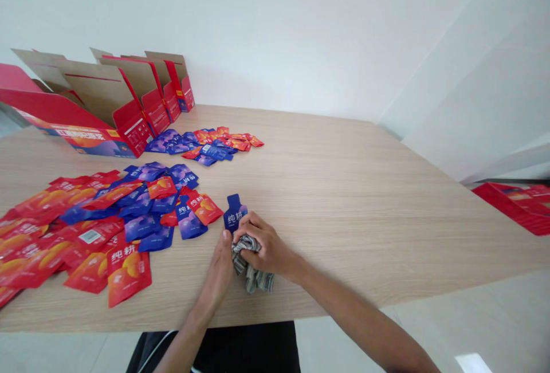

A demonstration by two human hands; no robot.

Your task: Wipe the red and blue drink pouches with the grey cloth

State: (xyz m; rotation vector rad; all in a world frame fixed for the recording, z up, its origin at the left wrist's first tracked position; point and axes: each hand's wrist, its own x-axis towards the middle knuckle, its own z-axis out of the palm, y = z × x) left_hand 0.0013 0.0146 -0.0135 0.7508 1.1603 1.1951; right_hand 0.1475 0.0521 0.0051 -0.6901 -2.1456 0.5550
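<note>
A small blue pouch (233, 212) with white characters stands out above my hands near the front of the table, its narrow neck pointing away from me. At its lower left edge, my left hand (220, 267) grips it with the thumb along the side; the lower part of the pouch is hidden. My right hand (268, 247) is closed around a bunched grey striped cloth (260, 281), which presses against the pouch. Part of the cloth hangs down onto the table. Just to the left lie a blue pouch (190, 221) and a red pouch (205, 207).
Many red pouches (51, 241) and blue pouches (141, 227) are heaped on the left of the wooden table (344, 201). Behind them lies a smaller mixed pile (212, 145). Open red cartons (98, 132) stand at the back left. Another red box (515, 204) sits at the far right.
</note>
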